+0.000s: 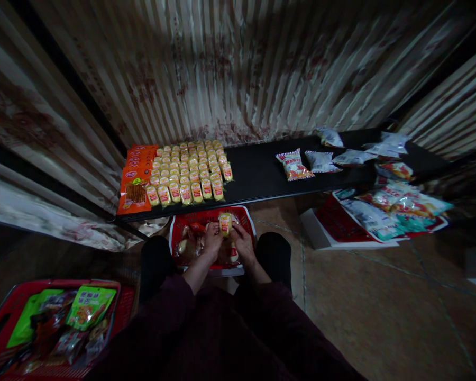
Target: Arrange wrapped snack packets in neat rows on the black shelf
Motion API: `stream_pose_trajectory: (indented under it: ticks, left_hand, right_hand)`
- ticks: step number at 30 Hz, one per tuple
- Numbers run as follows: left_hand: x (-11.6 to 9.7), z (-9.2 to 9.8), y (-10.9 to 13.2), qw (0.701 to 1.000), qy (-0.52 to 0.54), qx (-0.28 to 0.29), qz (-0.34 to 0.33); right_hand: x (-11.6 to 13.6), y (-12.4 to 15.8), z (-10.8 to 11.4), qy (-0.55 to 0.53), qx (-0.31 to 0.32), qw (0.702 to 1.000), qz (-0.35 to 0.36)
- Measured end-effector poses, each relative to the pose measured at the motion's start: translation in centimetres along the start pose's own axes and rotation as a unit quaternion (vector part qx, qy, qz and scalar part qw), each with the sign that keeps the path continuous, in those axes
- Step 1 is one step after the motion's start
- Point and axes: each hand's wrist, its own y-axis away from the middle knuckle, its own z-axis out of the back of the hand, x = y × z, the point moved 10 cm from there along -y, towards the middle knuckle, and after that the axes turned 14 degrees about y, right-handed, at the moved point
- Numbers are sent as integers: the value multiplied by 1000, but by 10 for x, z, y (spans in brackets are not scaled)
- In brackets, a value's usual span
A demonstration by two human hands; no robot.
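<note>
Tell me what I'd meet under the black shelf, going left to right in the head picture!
Red basket with green packets → left knee → left hand → small yellow packet → right hand → right knee → red basket heaped with snack bags.

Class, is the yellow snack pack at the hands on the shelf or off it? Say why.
Off the black shelf: the yellow pack is held between left hand and right hand, over the red basket.
</note>
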Motion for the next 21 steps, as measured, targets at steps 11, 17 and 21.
stream_pose_trajectory:
  ticks: [11,17,21]
  left_hand:
    - [-5,7,0,990,-118,-32,-65]
    - [-3,8,4,995,-74,-37,-55]
    - [-5,6,10,997,-53,-47,-27]
  right_hand:
    - [-3,2,-5,-8,-22,1000,1]
    - [3,4,-4,-3,-37,999,14]
    - [6,4,-5,6,-32,999,26]
